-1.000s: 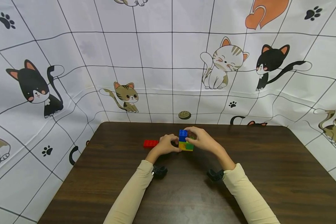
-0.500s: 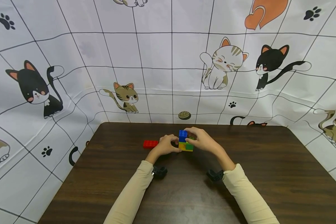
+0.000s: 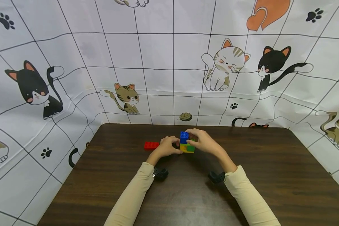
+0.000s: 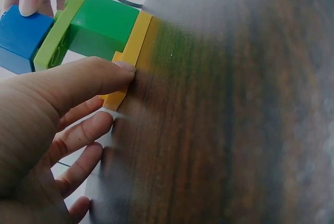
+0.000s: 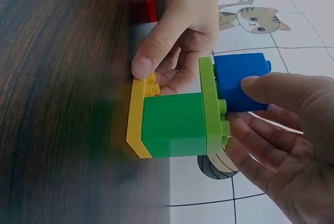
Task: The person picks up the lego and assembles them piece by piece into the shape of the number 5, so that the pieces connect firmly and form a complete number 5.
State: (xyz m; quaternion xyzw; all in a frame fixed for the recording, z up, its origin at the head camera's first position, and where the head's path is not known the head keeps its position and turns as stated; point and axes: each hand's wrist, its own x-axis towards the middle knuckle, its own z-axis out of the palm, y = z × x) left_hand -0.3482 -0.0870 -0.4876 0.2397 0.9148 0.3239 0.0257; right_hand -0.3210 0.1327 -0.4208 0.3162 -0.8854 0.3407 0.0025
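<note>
Blue brick (image 5: 232, 75) pinched in your right grip (image 3: 202, 141): it sits on the overhanging end of the lime plate (image 5: 209, 91), at the stack's eleven o'clock in the head view. Your left grip (image 3: 166, 147) pinches the yellow plate (image 5: 135, 122), the base, towards twelve o'clock on the tabletop (image 3: 257, 157). Between the plates stands the green brick (image 5: 174, 125). Nothing visible props that overhang, so hard pressing could lever the lime plate loose; push straight down, evenly, base held flat. You can't tell whether the blue brick is fully seated. The red brick (image 3: 151, 145) lies at nine o'clock.
</note>
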